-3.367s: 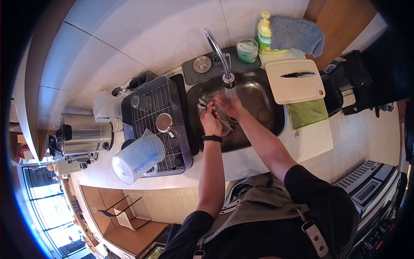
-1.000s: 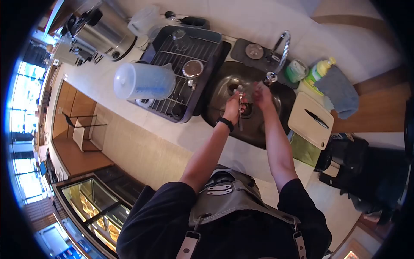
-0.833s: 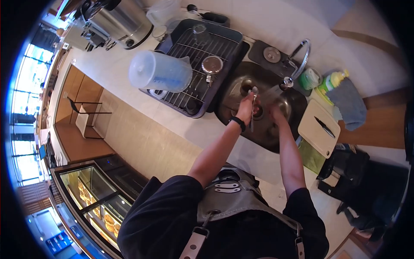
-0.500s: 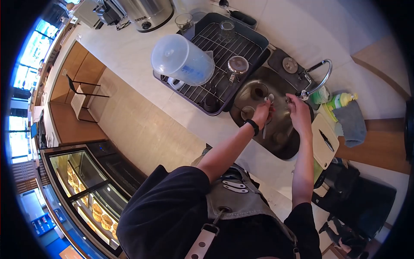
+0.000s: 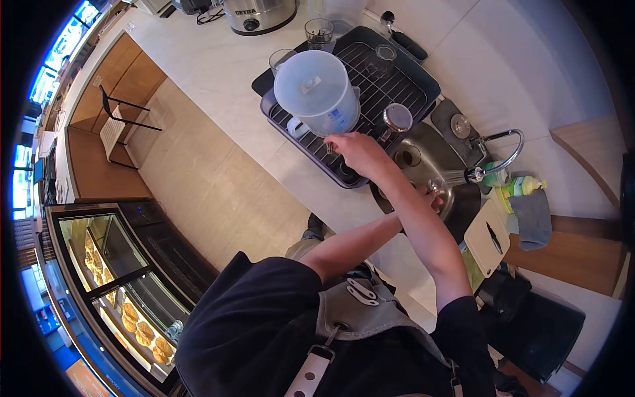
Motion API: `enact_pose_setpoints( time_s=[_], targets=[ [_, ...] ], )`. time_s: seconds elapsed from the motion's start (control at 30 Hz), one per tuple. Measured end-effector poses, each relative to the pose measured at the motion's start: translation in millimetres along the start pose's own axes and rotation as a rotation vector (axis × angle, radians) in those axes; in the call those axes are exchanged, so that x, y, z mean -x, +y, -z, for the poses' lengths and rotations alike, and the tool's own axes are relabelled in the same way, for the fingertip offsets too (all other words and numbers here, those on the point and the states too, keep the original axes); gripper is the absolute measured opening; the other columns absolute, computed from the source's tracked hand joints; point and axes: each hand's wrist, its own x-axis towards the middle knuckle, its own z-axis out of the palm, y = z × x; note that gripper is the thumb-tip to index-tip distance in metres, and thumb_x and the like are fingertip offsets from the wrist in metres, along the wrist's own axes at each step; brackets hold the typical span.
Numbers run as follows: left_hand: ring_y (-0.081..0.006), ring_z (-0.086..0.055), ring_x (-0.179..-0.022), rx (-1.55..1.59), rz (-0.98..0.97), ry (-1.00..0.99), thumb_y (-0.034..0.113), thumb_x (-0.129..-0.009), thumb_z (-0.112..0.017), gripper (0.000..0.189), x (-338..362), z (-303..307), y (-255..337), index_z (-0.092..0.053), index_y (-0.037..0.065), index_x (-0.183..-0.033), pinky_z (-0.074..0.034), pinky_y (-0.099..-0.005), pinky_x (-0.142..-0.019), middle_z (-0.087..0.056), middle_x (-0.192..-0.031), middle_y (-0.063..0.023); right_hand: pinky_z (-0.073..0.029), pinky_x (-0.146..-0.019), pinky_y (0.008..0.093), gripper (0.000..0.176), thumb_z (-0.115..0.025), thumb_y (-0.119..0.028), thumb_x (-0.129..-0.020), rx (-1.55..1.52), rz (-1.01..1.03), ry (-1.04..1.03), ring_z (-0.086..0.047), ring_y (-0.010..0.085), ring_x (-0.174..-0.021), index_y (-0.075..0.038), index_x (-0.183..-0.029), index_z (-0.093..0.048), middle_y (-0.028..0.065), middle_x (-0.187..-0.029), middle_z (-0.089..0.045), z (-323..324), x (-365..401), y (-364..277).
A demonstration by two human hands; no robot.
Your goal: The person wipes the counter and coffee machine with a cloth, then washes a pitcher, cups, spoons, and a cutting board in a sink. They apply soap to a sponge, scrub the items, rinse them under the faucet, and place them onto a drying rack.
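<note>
Right hand (image 5: 354, 151) out over the near edge of the drying rack (image 5: 405, 83), fingers (image 5: 333, 141) curled close together just beside the upturned plastic jug (image 5: 316, 92), any hold too small to tell; left hand (image 5: 433, 196) low in the sink (image 5: 423, 142), mostly hidden behind the right forearm, grip unseen.

Crossed arms, and most of the handwork is out of sight.
The left hand (image 5: 434, 198) sits low in the sink (image 5: 423, 159), nearly all of it behind the right forearm (image 5: 410, 218), so its grip can't be made out. The right hand (image 5: 357, 151) curls over the drying rack (image 5: 426, 83); whatever is at its fingertips is too small to name. The plastic jug (image 5: 316, 92) covers part of the rack, and the metal urn (image 5: 259, 8) is cut off at the top edge.
</note>
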Motion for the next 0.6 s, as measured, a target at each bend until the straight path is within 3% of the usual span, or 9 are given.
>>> enact_pose_setpoints(
  time_s=[0.1,0.23,0.3,0.37,0.4,0.43,0.47,0.5,0.6],
  targets=[
    [-0.0172,-0.065,-0.075,0.019,0.004,0.013,0.021,-0.105,-0.044,0.021,2,1,4,-0.049,0.005,-0.117,-0.055,-0.0325,-0.071,-0.065,-0.098,-0.0067,-0.054,-0.083,0.0396,0.032,-0.056,0.005,-0.087,-0.112,0.041,-0.040,-0.068,0.0324,-0.096,-0.004,-0.117,-0.063,0.0166,-0.104,-0.070,-17,-3,18],
    [-0.0181,-0.066,-0.083,0.133,0.032,-0.132,0.020,-0.105,-0.045,0.023,-13,14,-7,-0.044,0.006,-0.123,-0.055,-0.0334,-0.078,-0.064,-0.107,-0.0090,-0.055,-0.086,0.0351,0.028,-0.058,0.001,-0.091,-0.252,0.011,0.210,-0.070,0.0263,-0.100,-0.002,-0.118,-0.063,0.0163,-0.108,-0.071,16,44,17],
    [-0.0203,-0.067,-0.086,0.092,-0.258,-0.282,0.018,-0.102,-0.049,0.030,-24,25,-20,-0.040,0.006,-0.129,-0.054,-0.0346,-0.082,-0.064,-0.109,-0.0091,-0.054,-0.086,0.0327,0.025,-0.061,-0.004,-0.093,-0.399,-0.090,0.400,-0.070,0.0212,-0.100,-0.001,-0.118,-0.064,0.0147,-0.108,-0.072,36,87,19],
    [-0.0250,-0.066,-0.096,-0.275,-0.631,-0.116,0.018,-0.098,-0.053,0.029,-26,15,-14,-0.049,0.004,-0.124,-0.052,-0.0368,-0.086,-0.066,-0.108,-0.0121,-0.054,-0.086,0.0317,0.026,-0.064,-0.008,-0.093,-0.394,-0.273,0.592,-0.069,0.0179,-0.099,-0.001,-0.118,-0.063,0.0123,-0.106,-0.072,35,139,52],
    [-0.0281,-0.065,-0.100,-0.421,-0.665,-0.020,0.017,-0.095,-0.054,0.027,-34,10,-12,-0.055,0.002,-0.118,-0.051,-0.0387,-0.086,-0.066,-0.106,-0.0152,-0.053,-0.086,0.0312,0.027,-0.065,-0.011,-0.093,-0.389,-0.368,0.693,-0.068,0.0162,-0.098,0.000,-0.117,-0.063,0.0110,-0.105,-0.072,29,163,73],
    [-0.0311,-0.064,-0.104,-0.567,-0.687,0.082,0.017,-0.092,-0.056,0.026,-42,6,-9,-0.061,0.000,-0.112,-0.049,-0.0406,-0.087,-0.067,-0.104,-0.0184,-0.053,-0.085,0.0309,0.028,-0.067,-0.014,-0.092,-0.399,-0.459,0.808,-0.068,0.0159,-0.097,-0.001,-0.117,-0.063,0.0105,-0.104,-0.071,16,184,101],
    [-0.0336,-0.064,-0.104,-0.515,-0.510,0.035,0.014,-0.090,-0.056,0.025,-59,10,-20,-0.063,-0.002,-0.108,-0.049,-0.0429,-0.087,-0.067,-0.101,-0.0218,-0.053,-0.084,0.0306,0.030,-0.068,-0.016,-0.092,-0.409,-0.548,0.925,-0.067,0.0155,-0.096,-0.001,-0.117,-0.063,0.0099,-0.104,-0.071,-2,200,137],
    [-0.0352,-0.064,-0.103,-0.630,-0.499,0.030,0.013,-0.090,-0.055,0.024,-69,9,-27,-0.063,-0.002,-0.106,-0.049,-0.0434,-0.087,-0.067,-0.100,-0.0228,-0.053,-0.083,0.0303,0.032,-0.070,-0.019,-0.091,-0.418,-0.638,1.043,-0.067,0.0152,-0.095,-0.001,-0.117,-0.063,0.0094,-0.103,-0.070,-21,214,169],
    [-0.0405,-0.063,-0.097,-0.911,-0.523,0.018,0.011,-0.090,-0.050,0.023,-106,2,-42,-0.065,0.000,-0.105,-0.049,-0.0444,-0.085,-0.067,-0.097,-0.0256,-0.052,-0.079,0.0301,0.029,-0.067,-0.018,-0.091,-0.797,-0.793,1.011,-0.065,0.0147,-0.091,-0.003,-0.116,-0.063,0.0078,-0.101,-0.069,-54,228,248]
  ],
)
